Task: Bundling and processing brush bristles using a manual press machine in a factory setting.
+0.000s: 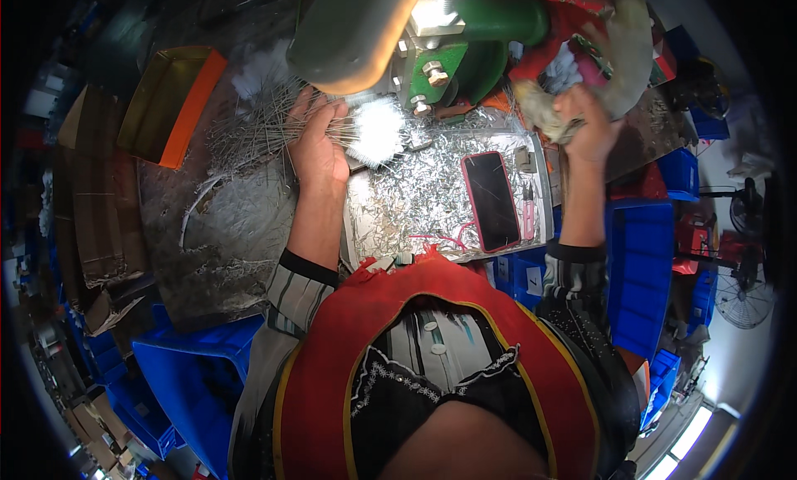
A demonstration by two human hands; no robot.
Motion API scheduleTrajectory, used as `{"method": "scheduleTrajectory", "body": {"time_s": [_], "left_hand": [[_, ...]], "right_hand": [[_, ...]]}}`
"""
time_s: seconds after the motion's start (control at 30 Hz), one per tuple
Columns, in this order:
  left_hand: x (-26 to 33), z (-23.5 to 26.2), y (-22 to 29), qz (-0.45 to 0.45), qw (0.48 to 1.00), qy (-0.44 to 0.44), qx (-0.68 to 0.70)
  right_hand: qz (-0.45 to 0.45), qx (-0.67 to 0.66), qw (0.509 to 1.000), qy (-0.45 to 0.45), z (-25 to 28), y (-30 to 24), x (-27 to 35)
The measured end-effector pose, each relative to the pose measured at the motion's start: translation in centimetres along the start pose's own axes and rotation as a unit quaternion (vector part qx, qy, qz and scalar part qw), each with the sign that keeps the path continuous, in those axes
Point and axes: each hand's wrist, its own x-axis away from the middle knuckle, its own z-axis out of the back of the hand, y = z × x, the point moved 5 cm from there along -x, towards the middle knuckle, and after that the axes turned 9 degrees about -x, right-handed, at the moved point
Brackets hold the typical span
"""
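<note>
Here, left hand [315,148] gripping thin wire rods [257,123], right hand [588,119] clutching frayed rag [544,111]

The left hand [317,144] rests on a bundle of thin metal rods [266,125] lying across the workbench [224,231] near its far edge, just before the press machine [398,40]. A tray [432,202] of metal shavings sits right of that hand, with a phone [491,200] on it. An open box [170,102] lies at the bench's far left corner. The right hand [585,119] grips a cloth-wrapped lever [618,61] right of the machine.
</note>
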Motion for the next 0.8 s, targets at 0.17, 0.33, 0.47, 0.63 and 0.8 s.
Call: {"method": "scheduleTrajectory", "body": {"time_s": [0.17, 0.33, 0.47, 0.63, 0.8], "left_hand": [[1.3, -1.3, 1.5, 0.027, 0.986, -0.072, -0.149], [0.6, 1.2, 0.7, 0.137, 0.962, -0.099, -0.216], [0.5, 1.1, 0.5, 0.112, 0.972, -0.14, -0.152], [0.5, 1.5, 0.7, 0.104, 0.986, -0.09, -0.092], [0.3, 2.1, 0.4, 0.091, 0.99, -0.051, -0.095]], "right_hand": [[0.025, -0.11, 0.993, -0.022, 0.2, 1.8, 0.4], [-0.085, -0.078, 0.993, -0.033, -0.3, -1.1, -0.5], [-0.082, -0.068, 0.994, -0.012, -0.3, -1.6, -0.9], [-0.081, -0.065, 0.994, -0.01, -0.3, -1.5, -0.7], [-0.092, -0.076, 0.992, -0.033, 0.0, -1.0, -0.9]]}}
